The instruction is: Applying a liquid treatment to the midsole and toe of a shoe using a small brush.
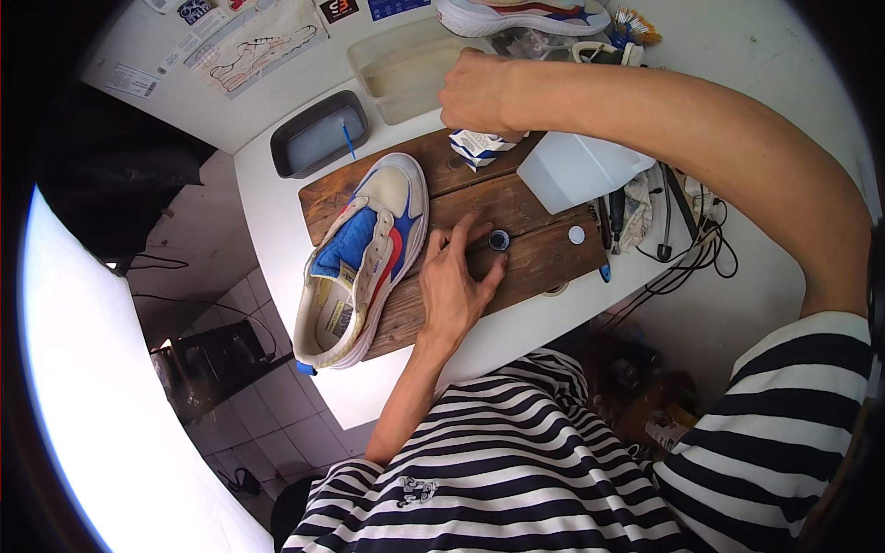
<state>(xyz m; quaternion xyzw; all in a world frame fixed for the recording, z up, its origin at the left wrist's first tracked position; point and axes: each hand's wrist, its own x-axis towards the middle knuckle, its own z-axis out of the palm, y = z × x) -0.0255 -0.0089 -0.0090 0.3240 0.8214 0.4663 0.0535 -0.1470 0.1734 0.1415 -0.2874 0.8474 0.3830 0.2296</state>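
Observation:
My left hand (456, 276) rests on a dark wooden board (546, 263), thumb and fingers spread around a small open pot with dark contents (498, 240). A round white cap (576, 235) lies to its right. On the board's left part lies a beige, blue and red sneaker (387, 242) without laces. Higher up, my right hand (477, 90) is curled at the near right corner of a clear plastic tub (408, 69), above a blue-and-white carton (477, 148); its fingertips are hidden, so any hold does not show.
A dark tray (280, 148) of cloudy liquid holds a blue stick (348, 142). A translucent white container (581, 173) stands right of the carton. Cables (698, 249), a rag (639, 207) and tools lie at the right. Another sneaker (525, 17) and brushes (632, 27) are at the back.

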